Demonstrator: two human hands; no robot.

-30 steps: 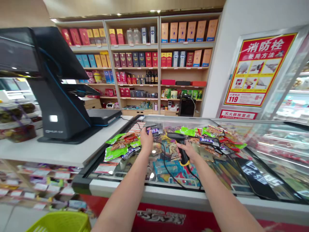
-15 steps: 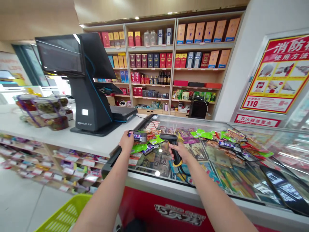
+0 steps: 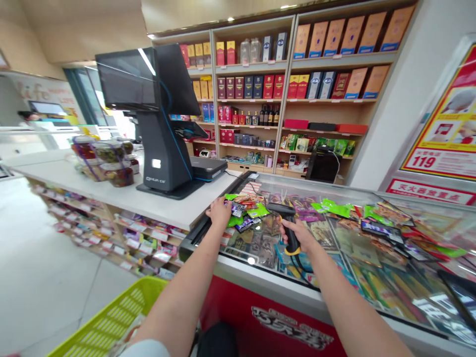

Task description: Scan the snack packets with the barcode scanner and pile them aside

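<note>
My right hand [image 3: 295,234] is wrapped round the grip of a black barcode scanner [image 3: 284,210] with yellow trim, its head pointing left over the glass counter top. At the counter's left end, my left hand [image 3: 220,213] has its fingers curled at the near end of a dark snack packet [image 3: 237,208]; the fingertips are partly hidden. The packet rests at a small pile of bright green packets [image 3: 258,210], dark packets and red ones. More loose packets [image 3: 381,228] lie to the right of the scanner. Under the glass sit further packaged goods.
A black checkout terminal [image 3: 165,153] stands on the white counter [image 3: 178,208] at left, beside stacked jars [image 3: 113,161]. A yellow-green basket [image 3: 111,310] is low at left. Boxed bottles fill the shelves [image 3: 253,72] behind. The scanner's cable [image 3: 303,263] hangs below its grip.
The view has swung left. The dark packet in my left hand has come down onto the pile and tilted. My right hand keeps hold of the scanner.
</note>
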